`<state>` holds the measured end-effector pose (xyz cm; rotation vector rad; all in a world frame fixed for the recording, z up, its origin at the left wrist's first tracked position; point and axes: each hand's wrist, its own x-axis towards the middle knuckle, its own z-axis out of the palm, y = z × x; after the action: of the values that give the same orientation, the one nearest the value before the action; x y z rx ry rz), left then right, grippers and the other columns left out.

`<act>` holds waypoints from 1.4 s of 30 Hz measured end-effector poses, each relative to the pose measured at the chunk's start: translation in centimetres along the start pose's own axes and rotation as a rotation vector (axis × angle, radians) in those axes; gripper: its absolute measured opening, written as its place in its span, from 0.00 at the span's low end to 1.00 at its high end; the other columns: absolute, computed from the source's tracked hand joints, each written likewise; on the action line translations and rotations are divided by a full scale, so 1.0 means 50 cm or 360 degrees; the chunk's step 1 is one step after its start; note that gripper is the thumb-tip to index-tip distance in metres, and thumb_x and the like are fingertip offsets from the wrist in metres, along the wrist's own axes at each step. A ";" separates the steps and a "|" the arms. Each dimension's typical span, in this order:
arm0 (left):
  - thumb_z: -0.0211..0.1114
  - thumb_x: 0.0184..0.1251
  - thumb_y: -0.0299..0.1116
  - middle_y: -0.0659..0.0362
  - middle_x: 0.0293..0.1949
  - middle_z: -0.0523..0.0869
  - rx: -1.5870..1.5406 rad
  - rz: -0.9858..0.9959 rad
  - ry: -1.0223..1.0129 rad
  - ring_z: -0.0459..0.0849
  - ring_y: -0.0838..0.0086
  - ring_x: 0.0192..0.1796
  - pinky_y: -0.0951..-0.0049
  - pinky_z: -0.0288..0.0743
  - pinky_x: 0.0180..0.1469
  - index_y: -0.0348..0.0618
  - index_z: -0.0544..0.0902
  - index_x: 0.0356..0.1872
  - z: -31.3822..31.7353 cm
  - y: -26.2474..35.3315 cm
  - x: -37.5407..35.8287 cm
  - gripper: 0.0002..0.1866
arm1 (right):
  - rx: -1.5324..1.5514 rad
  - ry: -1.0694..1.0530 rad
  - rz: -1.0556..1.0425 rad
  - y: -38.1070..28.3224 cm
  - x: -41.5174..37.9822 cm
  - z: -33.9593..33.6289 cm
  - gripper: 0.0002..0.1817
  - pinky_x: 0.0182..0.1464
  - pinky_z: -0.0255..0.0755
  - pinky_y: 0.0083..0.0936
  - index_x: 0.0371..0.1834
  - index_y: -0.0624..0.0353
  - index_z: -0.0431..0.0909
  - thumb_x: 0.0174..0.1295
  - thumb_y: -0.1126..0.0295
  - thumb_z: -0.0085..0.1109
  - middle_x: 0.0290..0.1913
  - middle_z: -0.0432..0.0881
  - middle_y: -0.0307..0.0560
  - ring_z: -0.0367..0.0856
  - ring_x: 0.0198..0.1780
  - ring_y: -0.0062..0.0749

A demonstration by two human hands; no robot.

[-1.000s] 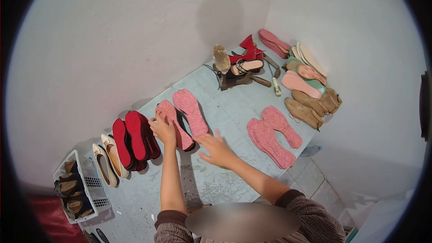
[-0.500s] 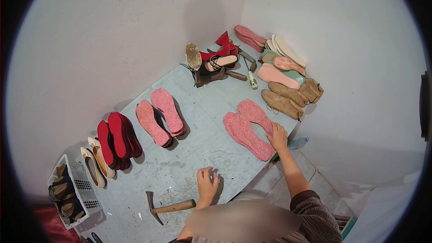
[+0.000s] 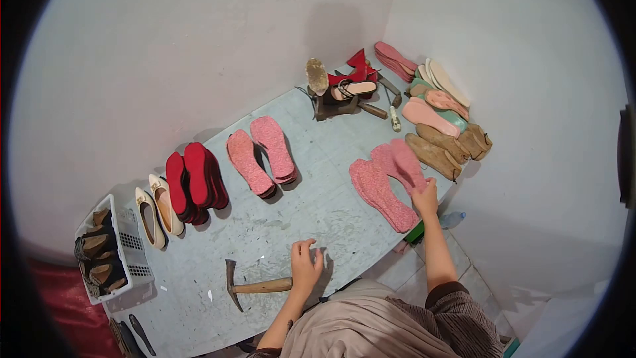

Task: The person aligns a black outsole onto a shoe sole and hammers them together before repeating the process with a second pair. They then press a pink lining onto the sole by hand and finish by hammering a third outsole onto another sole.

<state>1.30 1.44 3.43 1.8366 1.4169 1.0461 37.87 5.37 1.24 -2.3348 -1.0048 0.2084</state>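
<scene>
Between the fingers of my right hand [image 3: 426, 197] is the near end of a pink speckled insole [image 3: 403, 162], which looks tilted a little off the table. Directly left of it lies a second pink insole stack [image 3: 379, 192]. My left hand [image 3: 306, 265] hovers or rests near the front of the table, holding nothing, with its fingers loosely bent and apart. Close to that hand is a hammer [image 3: 265, 286] with a wooden handle, its metal head pointing away to the left.
Along the back stand more pink insoles [image 3: 273, 142], red soles [image 3: 205, 176], cream flat shoes [image 3: 165, 204] and a white basket [image 3: 131, 245]. At the far end are a shoe on a metal stand [image 3: 331, 107], wooden shoe lasts [image 3: 434, 154] and a screwdriver [image 3: 395, 119].
My right hand has raised the right-hand pink insole slightly, and it now looks tilted. The left hand stays in about the same place. The whole view has shifted with my head.
</scene>
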 end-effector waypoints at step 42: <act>0.66 0.56 0.37 0.49 0.61 0.68 0.1105 -0.1700 0.1360 0.64 0.55 0.64 0.56 0.59 0.63 0.53 0.67 0.60 -1.119 -0.649 -0.676 0.29 | 0.0929 -0.3074 -0.0017 -0.698 -0.988 0.280 0.11 0.30 0.75 0.28 0.42 0.60 0.70 0.63 0.64 0.52 0.33 0.80 0.45 0.80 0.29 0.30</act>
<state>-67.11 -23.41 -2.06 0.5729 3.0365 0.7647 -23.32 -4.12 5.57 -0.9970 -1.2724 2.5418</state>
